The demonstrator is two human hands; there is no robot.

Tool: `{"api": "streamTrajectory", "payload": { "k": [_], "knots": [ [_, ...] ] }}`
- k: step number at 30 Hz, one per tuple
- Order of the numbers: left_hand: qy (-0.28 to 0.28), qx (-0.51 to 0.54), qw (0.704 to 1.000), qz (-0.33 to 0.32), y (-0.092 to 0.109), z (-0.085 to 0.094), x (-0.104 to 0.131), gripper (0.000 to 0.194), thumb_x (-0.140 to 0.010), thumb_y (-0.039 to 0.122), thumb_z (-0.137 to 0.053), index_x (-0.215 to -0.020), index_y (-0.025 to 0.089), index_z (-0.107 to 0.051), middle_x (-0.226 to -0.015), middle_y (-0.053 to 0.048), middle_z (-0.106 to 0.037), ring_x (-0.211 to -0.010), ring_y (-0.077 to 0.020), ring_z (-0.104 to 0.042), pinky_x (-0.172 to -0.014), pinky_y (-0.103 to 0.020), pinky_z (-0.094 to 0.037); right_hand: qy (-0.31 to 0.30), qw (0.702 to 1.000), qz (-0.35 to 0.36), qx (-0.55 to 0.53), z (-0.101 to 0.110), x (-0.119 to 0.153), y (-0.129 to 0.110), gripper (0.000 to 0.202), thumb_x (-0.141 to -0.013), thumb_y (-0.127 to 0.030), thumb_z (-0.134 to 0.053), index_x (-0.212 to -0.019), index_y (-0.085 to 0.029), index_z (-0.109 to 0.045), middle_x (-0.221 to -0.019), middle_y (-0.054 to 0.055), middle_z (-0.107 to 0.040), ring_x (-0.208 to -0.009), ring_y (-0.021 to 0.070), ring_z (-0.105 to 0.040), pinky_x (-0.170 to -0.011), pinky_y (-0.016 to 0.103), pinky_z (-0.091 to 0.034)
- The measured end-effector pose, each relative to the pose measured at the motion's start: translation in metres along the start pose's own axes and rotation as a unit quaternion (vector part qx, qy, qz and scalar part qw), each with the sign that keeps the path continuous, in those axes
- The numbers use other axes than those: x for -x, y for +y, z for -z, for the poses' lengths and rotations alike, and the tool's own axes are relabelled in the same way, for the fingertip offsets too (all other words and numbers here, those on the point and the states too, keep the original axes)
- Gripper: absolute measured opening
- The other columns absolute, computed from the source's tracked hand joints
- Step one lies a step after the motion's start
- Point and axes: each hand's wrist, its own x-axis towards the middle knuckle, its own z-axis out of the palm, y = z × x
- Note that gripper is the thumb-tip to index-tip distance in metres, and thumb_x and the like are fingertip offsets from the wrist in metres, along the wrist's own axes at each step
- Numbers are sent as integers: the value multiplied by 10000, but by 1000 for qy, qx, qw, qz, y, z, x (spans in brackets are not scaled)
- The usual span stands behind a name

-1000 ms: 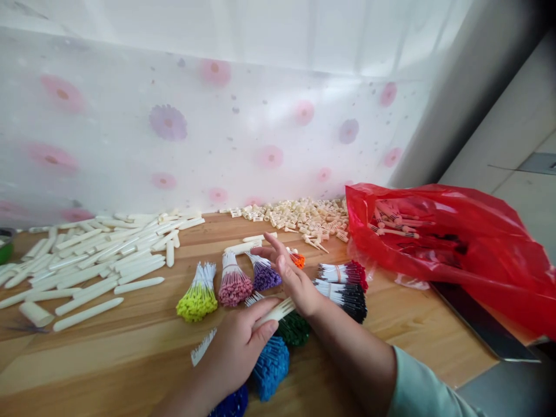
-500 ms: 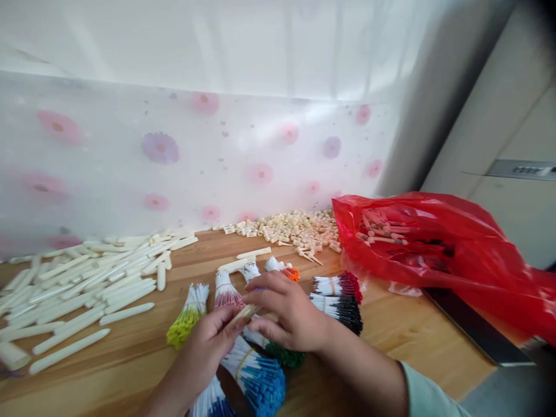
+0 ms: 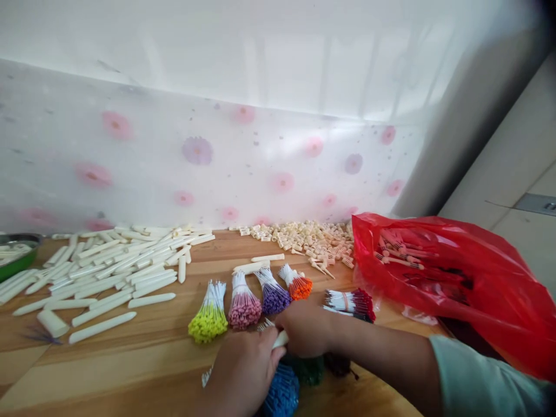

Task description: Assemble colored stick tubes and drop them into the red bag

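My left hand (image 3: 245, 368) and my right hand (image 3: 304, 329) meet at the front of the wooden table, both closed around a short cream-white tube (image 3: 280, 340). Its far part is hidden by my fingers. Behind them stand bundles of white-stemmed sticks with coloured tips: yellow (image 3: 208, 315), pink (image 3: 244, 302), purple (image 3: 273, 291) and orange (image 3: 296, 282). A blue bundle (image 3: 282, 391) lies just below my hands, a green one (image 3: 309, 369) under my right wrist. A dark red bundle (image 3: 350, 302) lies beyond my right forearm.
Many long cream tubes (image 3: 125, 263) are heaped at the left, near a green-rimmed bowl (image 3: 19, 255). Small slotted cream pieces (image 3: 313, 240) are piled at the back. An open red plastic bag (image 3: 452, 272) with cream pieces inside lies right. A flowered sheet (image 3: 217, 156) covers the wall.
The view has shifted left, bringing the bowl into sight. My hands have come lower and nearer to me, uncovering the purple bundle; my right hand has turned knuckles-up.
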Motion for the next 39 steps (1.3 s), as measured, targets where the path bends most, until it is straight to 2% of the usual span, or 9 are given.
{"api": "streamTrajectory", "payload": {
  "k": [6,14,18,23,26,28,30,35,39],
  "knots": [
    [11,262,965,-21,-9,18,-1,340,-926,361,-328,-928,177,-614,-848,-45,-693,-795,-186,-634,-651,-238,-433,172,977,78,102,8,5,-7,243,-935,-247,-380,-1062,-150,-562,-862,102,-647,-769,224,-567,-625,330,-402],
    [68,-20,996,47,-8,7,0,313,-914,343,-368,-965,203,-643,-851,-98,-732,-775,-264,-682,-630,-301,-433,-2,998,30,61,16,-28,-5,144,-804,-249,-557,-920,-170,-594,-810,72,-712,-690,221,-670,-570,288,-452],
    [83,-55,995,-3,-13,-2,-5,307,-916,340,-370,-973,215,-646,-811,-95,-734,-735,-270,-687,-604,-317,-453,-56,997,15,50,17,-32,-3,97,-703,-195,-612,-784,-168,-658,-721,96,-722,-652,270,-693,-527,295,-463],
    [112,-86,990,-22,-20,-7,-7,231,-886,327,-449,-884,216,-651,-726,-84,-716,-671,-265,-677,-567,-314,-456,-70,997,25,11,16,-36,0,120,-719,-204,-603,-790,-150,-682,-738,122,-722,-682,289,-692,-567,327,-482],
    [219,-48,974,19,-32,1,-7,201,-897,314,-442,-915,222,-620,-765,-59,-697,-709,-232,-666,-602,-302,-469,-42,997,53,-32,23,-57,23,184,-786,-284,-604,-924,-177,-662,-850,88,-719,-810,255,-675,-679,327,-490],
    [340,-16,939,54,-42,6,-9,208,-902,318,-435,-1006,207,-576,-878,-74,-671,-806,-226,-646,-683,-317,-489,-39,994,61,-77,25,-82,52,244,-792,-351,-648,-994,-213,-636,-880,20,-705,-821,173,-656,-708,252,-489],
    [422,4,904,67,-50,8,-10,239,-889,310,-451,-1076,186,-531,-952,-95,-631,-879,-233,-615,-753,-347,-493,-21,996,18,-86,21,-110,84,255,-917,-319,-503,-1115,-175,-573,-957,39,-677,-824,143,-643,-702,252,-506],
    [408,43,912,5,-48,-2,-11,187,-848,238,-496,-1021,196,-553,-947,-88,-608,-890,-228,-585,-777,-355,-487,-6,995,-77,-58,-14,-156,134,286,-909,-319,-534,-1140,-151,-552,-1120,75,-593,-934,189,-610,-794,393,-525],
    [406,79,911,7,-43,-8,-11,163,-855,195,-459,-972,205,-571,-916,-84,-606,-866,-221,-580,-754,-334,-479,2,1000,-12,-23,-22,-182,122,279,-905,-311,-540,-1135,-155,-560,-1152,78,-585,-989,204,-595,-840,419,-505]
  ]
}}
